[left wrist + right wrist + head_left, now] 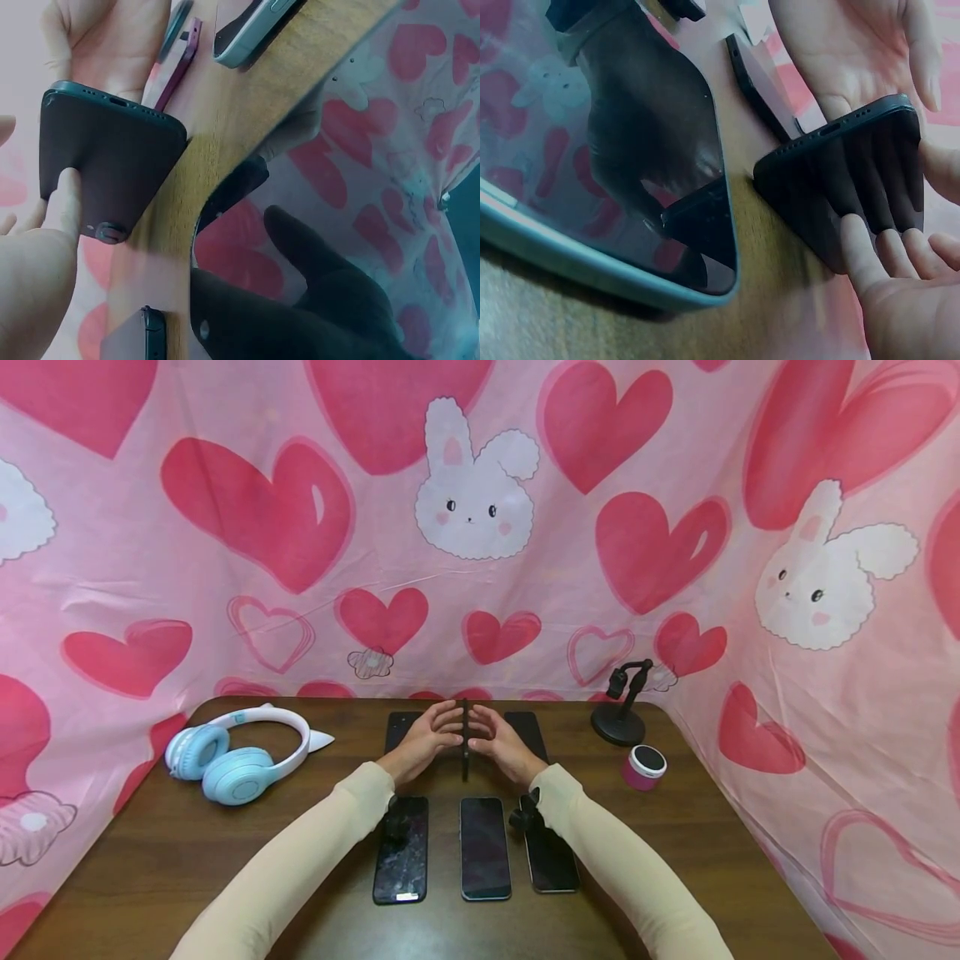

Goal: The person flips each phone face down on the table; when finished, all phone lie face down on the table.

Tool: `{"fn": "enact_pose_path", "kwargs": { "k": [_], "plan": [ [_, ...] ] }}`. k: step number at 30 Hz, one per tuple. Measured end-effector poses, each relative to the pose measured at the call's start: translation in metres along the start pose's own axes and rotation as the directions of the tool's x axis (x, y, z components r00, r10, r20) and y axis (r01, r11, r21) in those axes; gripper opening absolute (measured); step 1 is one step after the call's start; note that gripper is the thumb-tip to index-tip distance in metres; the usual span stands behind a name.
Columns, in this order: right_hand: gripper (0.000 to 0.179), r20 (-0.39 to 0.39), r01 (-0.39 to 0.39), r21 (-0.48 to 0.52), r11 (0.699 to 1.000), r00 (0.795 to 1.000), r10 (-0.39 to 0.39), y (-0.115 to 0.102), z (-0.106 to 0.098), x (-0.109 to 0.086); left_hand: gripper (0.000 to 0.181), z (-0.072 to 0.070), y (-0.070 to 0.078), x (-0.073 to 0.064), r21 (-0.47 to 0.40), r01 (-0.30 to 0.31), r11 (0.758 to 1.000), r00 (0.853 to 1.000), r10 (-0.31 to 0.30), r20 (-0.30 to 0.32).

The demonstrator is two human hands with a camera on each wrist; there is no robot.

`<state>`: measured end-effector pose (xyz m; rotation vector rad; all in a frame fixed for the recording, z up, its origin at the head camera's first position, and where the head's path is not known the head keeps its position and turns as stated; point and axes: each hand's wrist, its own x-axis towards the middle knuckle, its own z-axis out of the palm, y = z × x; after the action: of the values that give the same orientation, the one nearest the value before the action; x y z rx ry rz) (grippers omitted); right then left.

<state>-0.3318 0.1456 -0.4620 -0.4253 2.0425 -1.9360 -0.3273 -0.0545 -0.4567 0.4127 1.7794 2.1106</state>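
Observation:
A dark smartphone (465,739) is on its long edge between the two hands in the middle of the head view. The left hand (426,739) touches its plain back (112,157), where a round camera ring shows, with extended fingers. From the other side, the right hand (510,747) lays its fingertips on the glossy black screen (870,172). Neither hand curls round the phone. Flat on the table behind the hands are a left phone (400,727) and a right phone (527,731), both partly covered.
Nearer lie a smudged phone (401,860), a middle phone (485,847) and a right phone (551,860) under the right wrist. White-and-blue headphones (247,760) sit left on the wooden table (300,852). A black stand (618,724) and a pink speaker (645,768) are right.

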Motion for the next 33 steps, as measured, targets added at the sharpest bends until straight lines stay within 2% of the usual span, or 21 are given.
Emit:
{"fn": "enact_pose_path", "kwargs": {
  "k": [9,19,22,28,33],
  "plan": [
    [0.070,0.011,-0.004,0.050,0.999,1.000,0.004,-0.001,-0.005,0.000,0.072,0.000,-0.004,0.002,0.038,0.009,0.999,0.999,-0.010,0.033],
    [0.068,-0.007,-0.014,0.047,0.999,1.000,0.014,0.000,-0.007,0.000,0.075,0.000,-0.009,0.001,0.068,0.039,0.997,0.998,-0.042,0.043],
    [0.069,-0.010,-0.011,0.038,0.999,1.000,0.011,0.001,-0.008,0.000,0.078,0.000,-0.012,0.000,0.097,0.058,0.994,0.998,-0.061,0.027],
    [0.070,-0.008,0.014,0.017,1.000,1.000,-0.014,0.003,-0.012,0.000,0.084,0.000,-0.015,-0.001,0.113,0.125,0.986,0.992,-0.121,-0.042],
    [0.071,-0.019,0.004,-0.025,1.000,1.000,-0.004,0.008,-0.014,-0.001,0.087,-0.003,-0.015,-0.002,0.116,0.154,0.981,0.988,-0.149,-0.046]
  ]
}}
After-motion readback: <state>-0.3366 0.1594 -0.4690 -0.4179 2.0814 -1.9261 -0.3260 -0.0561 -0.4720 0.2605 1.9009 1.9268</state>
